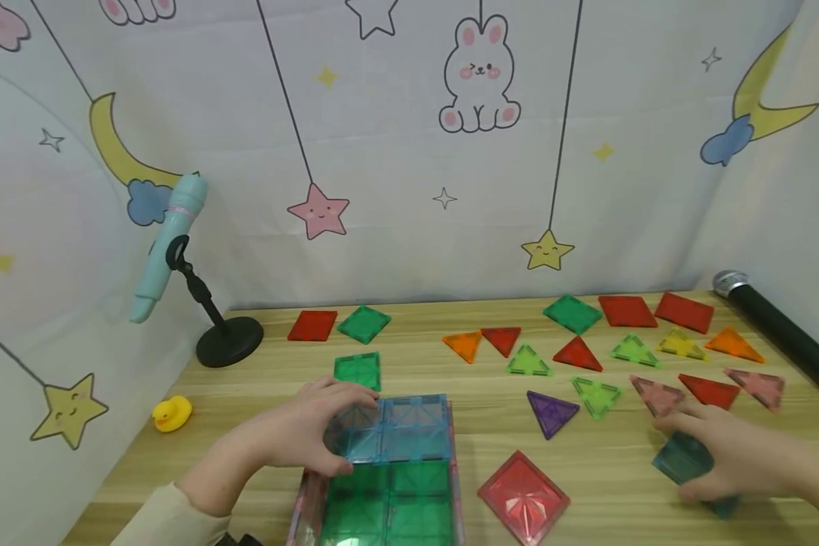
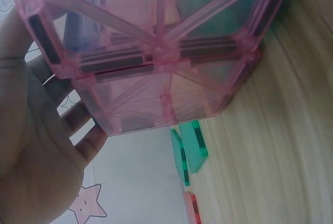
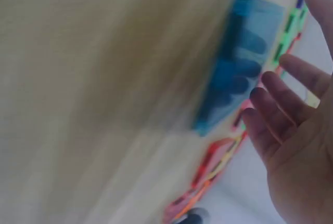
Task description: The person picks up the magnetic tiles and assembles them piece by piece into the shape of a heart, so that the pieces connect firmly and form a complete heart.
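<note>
My left hand (image 1: 321, 425) grips the left one of two blue translucent square tiles (image 1: 416, 428) on top of a box of magnetic tiles, fingers by its far edge and thumb by its near edge. Green tiles (image 1: 385, 504) fill the nearer part of that top. Pink window-frame tiles (image 2: 156, 52) form the box's wall in the left wrist view. Over at the right, my right hand (image 1: 730, 451) hovers with spread fingers over a blue tile piece (image 1: 685, 459) on the table. In the right wrist view, the fingers (image 3: 283, 107) stand apart from that piece, which is blurred.
A red square piece (image 1: 524, 497) lies between the hands. Several small triangles, including a purple one (image 1: 551, 413), are spread behind it. Green and red tiles (image 1: 312, 326) lie at the back left. A black microphone (image 1: 785, 326), a blue microphone on a stand (image 1: 171, 246) and a yellow duck (image 1: 172, 414) flank them.
</note>
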The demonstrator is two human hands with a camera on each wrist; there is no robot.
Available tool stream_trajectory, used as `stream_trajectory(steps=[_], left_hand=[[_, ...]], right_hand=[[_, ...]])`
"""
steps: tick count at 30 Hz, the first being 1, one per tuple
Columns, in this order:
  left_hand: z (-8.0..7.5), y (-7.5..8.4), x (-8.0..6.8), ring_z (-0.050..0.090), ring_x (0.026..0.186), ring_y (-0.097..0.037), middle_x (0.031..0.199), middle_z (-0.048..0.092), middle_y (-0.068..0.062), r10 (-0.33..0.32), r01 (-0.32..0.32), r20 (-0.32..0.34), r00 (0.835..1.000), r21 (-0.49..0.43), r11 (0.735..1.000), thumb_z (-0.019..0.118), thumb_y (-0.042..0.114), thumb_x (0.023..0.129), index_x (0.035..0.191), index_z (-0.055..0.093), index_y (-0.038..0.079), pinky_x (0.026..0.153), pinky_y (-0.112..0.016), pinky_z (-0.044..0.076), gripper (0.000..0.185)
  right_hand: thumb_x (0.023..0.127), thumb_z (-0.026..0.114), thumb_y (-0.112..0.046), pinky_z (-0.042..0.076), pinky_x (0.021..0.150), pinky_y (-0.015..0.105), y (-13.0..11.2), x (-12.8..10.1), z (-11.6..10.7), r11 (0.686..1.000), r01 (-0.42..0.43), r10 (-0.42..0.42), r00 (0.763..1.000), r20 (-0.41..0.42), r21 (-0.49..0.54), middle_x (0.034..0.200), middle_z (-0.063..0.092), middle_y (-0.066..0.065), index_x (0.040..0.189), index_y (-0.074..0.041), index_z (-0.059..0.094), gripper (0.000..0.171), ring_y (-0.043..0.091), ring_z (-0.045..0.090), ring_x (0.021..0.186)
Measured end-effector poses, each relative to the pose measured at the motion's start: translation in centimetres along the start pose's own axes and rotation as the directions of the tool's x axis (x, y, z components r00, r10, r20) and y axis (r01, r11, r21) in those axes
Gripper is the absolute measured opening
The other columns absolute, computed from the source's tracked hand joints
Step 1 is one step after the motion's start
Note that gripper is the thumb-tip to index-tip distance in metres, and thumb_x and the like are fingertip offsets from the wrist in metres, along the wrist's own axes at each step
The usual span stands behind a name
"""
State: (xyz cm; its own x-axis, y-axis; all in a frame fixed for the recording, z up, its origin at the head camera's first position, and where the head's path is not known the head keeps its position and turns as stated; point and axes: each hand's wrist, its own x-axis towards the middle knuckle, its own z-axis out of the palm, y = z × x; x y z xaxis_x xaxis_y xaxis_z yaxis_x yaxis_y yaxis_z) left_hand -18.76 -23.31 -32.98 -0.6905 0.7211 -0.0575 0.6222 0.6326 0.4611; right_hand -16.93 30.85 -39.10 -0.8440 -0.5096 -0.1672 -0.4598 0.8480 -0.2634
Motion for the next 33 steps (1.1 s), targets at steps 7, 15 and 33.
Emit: stream_trajectory(steps=[7, 15, 33], left_hand=[[0.0, 0.0, 0.0, 0.038, 0.117, -0.024, 0.134, 0.048, 0.008, -0.010, 0.010, 0.011, 1.000, -0.016, 1.000, 0.075, 0.033, 0.074, 0.124, 0.054, 0.022, 0.093, -0.053, 0.035, 0.055], [-0.1, 0.0, -0.2, 0.038, 0.115, -0.023, 0.134, 0.048, 0.009, -0.014, 0.014, 0.009, 1.000, -0.014, 1.000, 0.075, 0.034, 0.074, 0.124, 0.054, 0.024, 0.091, -0.051, 0.037, 0.055], [-1.0, -1.7, -0.2, 0.044, 0.114, -0.030, 0.127, 0.050, -0.004, -0.066, 0.055, -0.028, 0.997, -0.283, 0.958, 0.071, 0.031, 0.081, 0.130, 0.051, 0.015, 0.093, -0.054, 0.036, 0.055]], right_hand=[[0.068, 0.074, -0.059, 0.046, 0.067, 0.025, 0.2, -0.6, 1.8, 0.980, 0.151, -0.172, 0.969, -0.176, -0.131, 0.112, 0.048, 0.000, 0.117, -0.015, 0.059, 0.067, 0.009, 0.047, 0.093], [0.069, 0.076, -0.054, 0.045, 0.068, 0.027, -1.1, -0.3, 2.6, 0.975, 0.165, -0.196, 0.955, -0.222, -0.148, 0.114, 0.045, -0.003, 0.116, -0.026, 0.059, 0.057, 0.012, 0.045, 0.095], [0.071, 0.078, -0.047, 0.050, 0.078, 0.037, -11.5, 3.9, -1.8, 0.953, 0.288, -0.303, 0.887, -0.348, -0.094, 0.118, 0.050, -0.006, 0.119, -0.017, 0.058, 0.059, 0.015, 0.048, 0.104]])
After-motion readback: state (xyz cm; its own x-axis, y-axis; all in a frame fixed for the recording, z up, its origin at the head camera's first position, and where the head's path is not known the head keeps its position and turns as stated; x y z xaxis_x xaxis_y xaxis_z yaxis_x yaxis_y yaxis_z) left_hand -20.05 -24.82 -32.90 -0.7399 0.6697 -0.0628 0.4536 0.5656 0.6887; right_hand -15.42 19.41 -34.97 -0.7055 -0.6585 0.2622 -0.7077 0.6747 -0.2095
